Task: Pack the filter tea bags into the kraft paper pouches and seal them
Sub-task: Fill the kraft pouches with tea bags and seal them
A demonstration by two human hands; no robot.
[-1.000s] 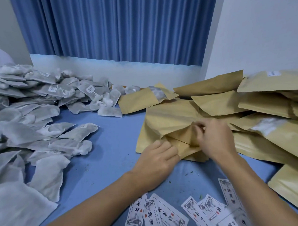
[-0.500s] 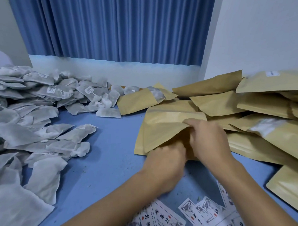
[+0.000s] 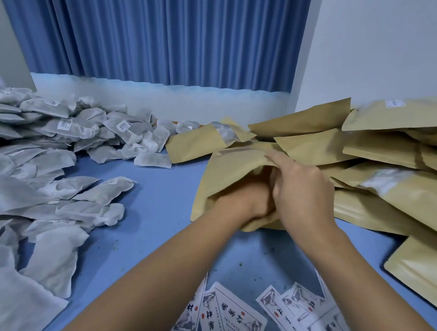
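A kraft paper pouch (image 3: 233,166) lies open-mouthed toward me at the centre of the blue table (image 3: 159,202). My left hand (image 3: 246,201) is pushed inside its mouth, fingers hidden. My right hand (image 3: 300,187) pinches the pouch's upper edge and holds the mouth up. A large heap of white filter tea bags (image 3: 52,176) covers the left side. More kraft pouches (image 3: 376,164) are piled on the right; one at the back (image 3: 194,144) shows a tea bag sticking out of it.
Printed paper labels (image 3: 232,313) lie scattered at the near edge between my forearms. A blue curtain (image 3: 173,38) and a white wall stand behind the table. Small tea crumbs dot the blue surface.
My left hand has slid forward from the pouch's near edge into its mouth. My right hand lifted the upper flap, so the pouch now gapes wider.
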